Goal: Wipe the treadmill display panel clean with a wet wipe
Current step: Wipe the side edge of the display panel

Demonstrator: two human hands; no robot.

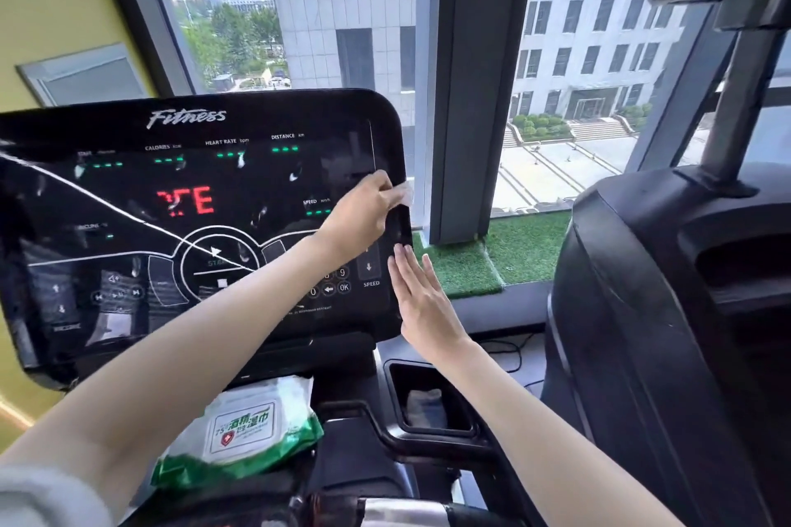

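At centre right, a wet wipe was pinched by the left hand on the display panel edge, right hand held open; smears leftward were judged unwiped.

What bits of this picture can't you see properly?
All head view:
The wet wipe: mostly hidden inside the left hand; only a white corner shows.
The display panel: left end cut by the frame; some keypad numbers behind the left forearm.
The wipes pack: blurred, small print unreadable.
The pale thing in the console pocket: too dim to identify.
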